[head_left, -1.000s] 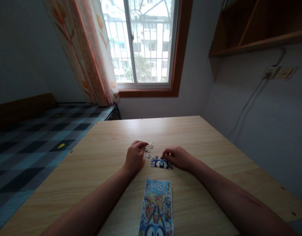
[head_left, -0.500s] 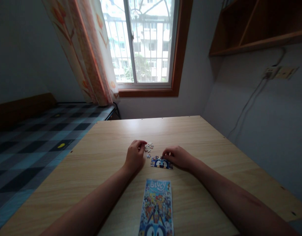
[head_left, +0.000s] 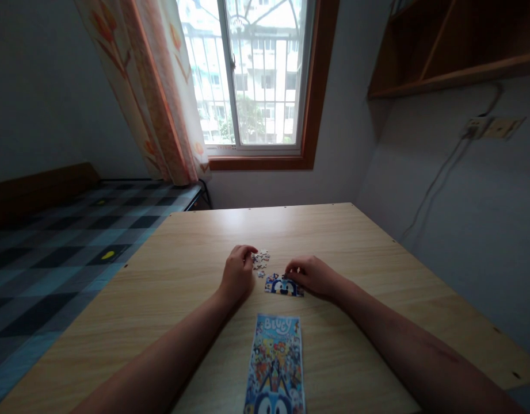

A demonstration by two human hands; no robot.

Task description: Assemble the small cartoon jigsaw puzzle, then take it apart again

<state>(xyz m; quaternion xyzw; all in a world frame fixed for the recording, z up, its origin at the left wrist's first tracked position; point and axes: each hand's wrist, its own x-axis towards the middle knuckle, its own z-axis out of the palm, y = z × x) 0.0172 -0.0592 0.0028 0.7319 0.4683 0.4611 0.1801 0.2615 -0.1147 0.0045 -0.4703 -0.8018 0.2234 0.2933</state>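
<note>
My left hand [head_left: 237, 269] rests on the table at the left side of a small pile of jigsaw puzzle pieces [head_left: 261, 256]. Its fingertips touch the pile's edge, with a gap between thumb and index finger. One loose piece [head_left: 260, 274] lies just in front of the pile. My right hand [head_left: 310, 272] is at the upper right of a partly joined puzzle [head_left: 282, 287] showing a blue dog's face. Thumb and fingers pinch a small puzzle piece at its top edge, mostly hidden by the fingertips. Closer to me lies a printed Bluey picture sheet [head_left: 275, 362].
A light wooden table [head_left: 334, 230] carries everything. On the left is a bed [head_left: 87, 241] with a checked cover. A window [head_left: 256, 86] with a curtain [head_left: 156, 98] is behind the table. Shelves [head_left: 441, 80] and a socket with a cable [head_left: 476, 126] are on the right wall.
A few pieces at the pile's left edge have shifted slightly beside my left fingertips. My right hand stays almost still at the joined puzzle.
</note>
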